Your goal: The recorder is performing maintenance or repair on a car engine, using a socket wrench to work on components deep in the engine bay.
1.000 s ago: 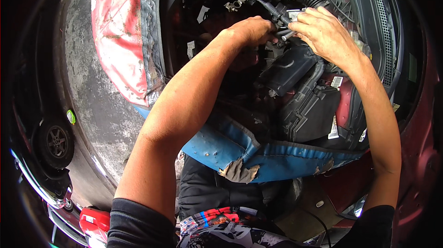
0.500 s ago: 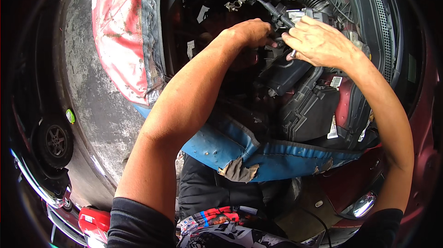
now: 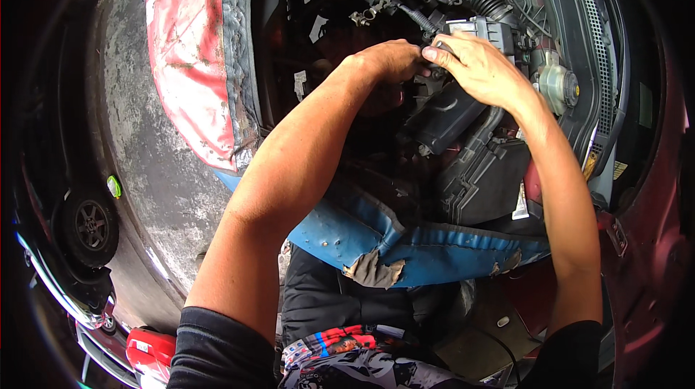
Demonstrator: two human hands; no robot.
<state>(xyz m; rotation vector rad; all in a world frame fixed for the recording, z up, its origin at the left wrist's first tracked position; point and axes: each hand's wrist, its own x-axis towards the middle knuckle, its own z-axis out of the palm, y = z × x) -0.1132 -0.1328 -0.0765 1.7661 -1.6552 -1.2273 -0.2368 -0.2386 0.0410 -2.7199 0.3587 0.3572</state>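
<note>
Trousers (image 3: 318, 284) in black are seen nearest, on the near side of a blue cover (image 3: 449, 254), by which a torn tan patch (image 3: 376, 269) is borne. Just beyond the blue cover, a black box (image 3: 492, 183) is set in the engine bay. Well beyond the blue cover's middle, a dark rod-like piece (image 3: 443, 48), mostly hidden, is held in the right hand (image 3: 479, 65), with the thumb stretched out and the fingers curled over and blurred at their tips. The left hand (image 3: 393, 60) is placed close beside it, its fingers bent inward; whether anything is pinched by them cannot be told. Beyond the blue cover's right end, a pale capped reservoir (image 3: 557, 83) is mounted. Farther beyond the blue cover, past both hands, a grey box (image 3: 498, 33) and a ribbed hose (image 3: 492, 4) are seen. Far to the blue cover's left, a vehicle wheel (image 3: 92, 225) is shown.
</note>
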